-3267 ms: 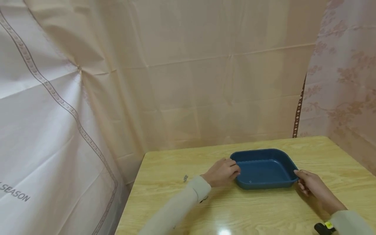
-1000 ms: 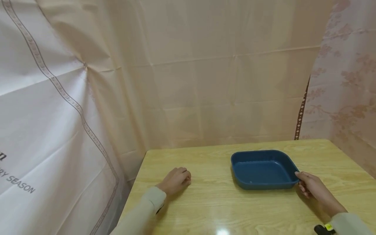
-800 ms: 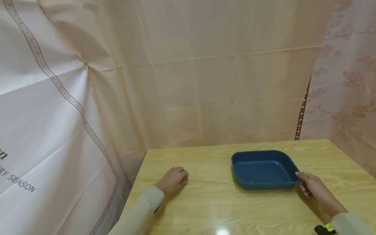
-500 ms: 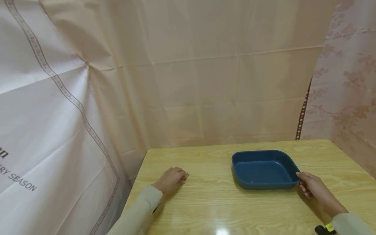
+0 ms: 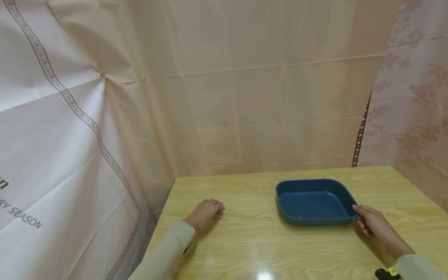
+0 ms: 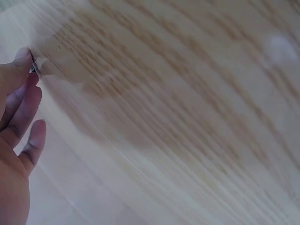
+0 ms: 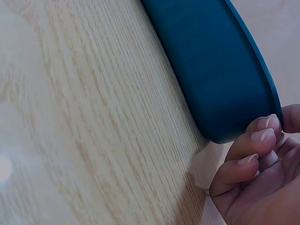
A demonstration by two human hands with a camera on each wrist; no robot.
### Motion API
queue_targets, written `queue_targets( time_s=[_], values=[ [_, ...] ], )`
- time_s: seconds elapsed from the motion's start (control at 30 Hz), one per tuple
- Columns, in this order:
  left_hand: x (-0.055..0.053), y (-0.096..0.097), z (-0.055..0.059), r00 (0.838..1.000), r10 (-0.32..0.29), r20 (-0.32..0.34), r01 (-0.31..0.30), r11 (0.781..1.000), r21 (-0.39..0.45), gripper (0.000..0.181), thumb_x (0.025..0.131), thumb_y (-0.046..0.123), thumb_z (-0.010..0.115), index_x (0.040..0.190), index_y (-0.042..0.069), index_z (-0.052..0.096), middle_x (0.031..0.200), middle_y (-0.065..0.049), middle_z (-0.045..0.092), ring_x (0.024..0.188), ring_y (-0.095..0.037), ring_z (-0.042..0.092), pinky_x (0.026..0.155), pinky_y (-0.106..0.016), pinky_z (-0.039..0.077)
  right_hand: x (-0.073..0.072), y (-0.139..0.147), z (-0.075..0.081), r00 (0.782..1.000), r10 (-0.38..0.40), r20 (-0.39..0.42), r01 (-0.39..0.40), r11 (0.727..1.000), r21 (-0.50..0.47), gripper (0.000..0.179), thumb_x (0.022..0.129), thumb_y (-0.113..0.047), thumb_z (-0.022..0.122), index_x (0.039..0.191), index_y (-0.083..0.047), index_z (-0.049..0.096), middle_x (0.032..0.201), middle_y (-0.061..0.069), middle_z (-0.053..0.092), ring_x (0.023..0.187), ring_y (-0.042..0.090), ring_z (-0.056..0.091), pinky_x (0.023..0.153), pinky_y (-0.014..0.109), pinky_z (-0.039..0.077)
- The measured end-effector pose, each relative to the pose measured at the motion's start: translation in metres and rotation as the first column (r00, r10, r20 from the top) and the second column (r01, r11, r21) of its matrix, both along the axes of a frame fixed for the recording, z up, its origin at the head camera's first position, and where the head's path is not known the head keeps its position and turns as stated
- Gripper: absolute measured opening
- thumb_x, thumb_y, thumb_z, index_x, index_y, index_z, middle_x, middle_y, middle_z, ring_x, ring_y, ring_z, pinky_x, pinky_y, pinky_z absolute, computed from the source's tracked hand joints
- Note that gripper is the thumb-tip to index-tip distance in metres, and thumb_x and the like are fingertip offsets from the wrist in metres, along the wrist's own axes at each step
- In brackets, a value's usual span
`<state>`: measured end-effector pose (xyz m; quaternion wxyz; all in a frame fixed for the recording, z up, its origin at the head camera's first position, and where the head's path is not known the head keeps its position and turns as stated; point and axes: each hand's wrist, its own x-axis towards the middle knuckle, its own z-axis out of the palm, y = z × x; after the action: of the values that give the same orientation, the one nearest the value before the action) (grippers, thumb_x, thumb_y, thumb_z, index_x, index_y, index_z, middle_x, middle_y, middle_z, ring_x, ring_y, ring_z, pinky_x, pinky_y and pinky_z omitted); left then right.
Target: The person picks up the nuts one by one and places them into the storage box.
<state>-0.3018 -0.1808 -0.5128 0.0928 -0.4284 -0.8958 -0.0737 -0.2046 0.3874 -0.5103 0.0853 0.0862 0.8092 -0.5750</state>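
On the left part of the wooden table (image 5: 252, 237), my left hand (image 5: 204, 214) is lowered with fingers bent. In the left wrist view, thumb and forefinger pinch a small shiny metal piece (image 6: 35, 69); its exact kind I cannot tell. A speck of the grey metal bits (image 5: 224, 209) shows just past the fingertips, the rest hidden by the hand. My right hand (image 5: 372, 223) grips the near right corner of a dark blue plastic basin (image 5: 316, 222), thumb over the rim and fingers beneath it. Inside the basin lies a tiny ring-like piece (image 5: 299, 217).
A beige cloth (image 5: 262, 97) hangs behind the table's back edge, with a white printed cloth (image 5: 52, 155) at the left and a floral one (image 5: 416, 97) at the right. A black object with a yellow label (image 5: 387, 273) is by the right sleeve.
My left hand has let go of the basin's left side and moved left to the metal bits, then shifted slightly there. The right hand has stayed on the basin.
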Motion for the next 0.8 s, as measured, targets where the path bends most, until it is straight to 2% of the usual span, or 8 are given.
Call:
queue_targets(
  time_s=[0.2,0.33,0.5,0.8],
  values=[
    [-0.0005,0.0019,0.0023,0.999,0.035,0.016,-0.034,0.998,-0.047,0.005,0.097,0.021,0.072,0.096,0.017,0.070,0.108,0.002,0.071,0.094,-0.015,0.064,0.078,-0.028,0.048,0.0006,0.0000,0.0010,1.000,0.003,0.008,-0.003,1.000,0.018,0.044,0.113,-0.043,0.035,0.081,-0.013,0.041,0.067,-0.002,0.045,0.054,0.011,0.044,0.052,0.029,0.044],
    [-0.0013,0.0031,0.0027,0.997,0.056,0.060,-0.051,0.996,-0.073,0.006,0.098,0.022,0.071,0.095,0.018,0.068,0.104,0.003,0.069,0.094,-0.012,0.064,0.080,-0.029,0.051,0.0006,-0.0012,0.0017,1.000,-0.006,0.001,0.006,1.000,0.018,0.043,0.113,-0.041,0.036,0.080,-0.013,0.041,0.067,-0.002,0.045,0.053,0.010,0.045,0.051,0.028,0.044],
    [-0.0003,0.0045,0.0065,0.987,0.097,0.125,-0.084,0.991,-0.105,0.010,0.098,0.025,0.071,0.093,0.018,0.065,0.094,0.008,0.062,0.085,-0.007,0.059,0.078,-0.025,0.052,0.0009,-0.0017,0.0011,1.000,-0.010,-0.006,0.010,1.000,0.009,0.042,0.112,-0.039,0.037,0.080,-0.013,0.041,0.066,-0.002,0.045,0.053,0.010,0.045,0.050,0.027,0.044],
    [0.0020,0.0016,0.0062,0.984,0.093,0.150,-0.074,0.989,-0.129,0.012,0.101,0.024,0.069,0.099,0.012,0.070,0.092,0.004,0.066,0.082,-0.010,0.063,0.073,-0.022,0.054,-0.0006,0.0016,0.0003,1.000,0.008,0.020,-0.008,1.000,0.003,0.044,0.113,-0.043,0.035,0.081,-0.014,0.042,0.067,-0.002,0.046,0.054,0.010,0.044,0.053,0.029,0.045]
  ],
)
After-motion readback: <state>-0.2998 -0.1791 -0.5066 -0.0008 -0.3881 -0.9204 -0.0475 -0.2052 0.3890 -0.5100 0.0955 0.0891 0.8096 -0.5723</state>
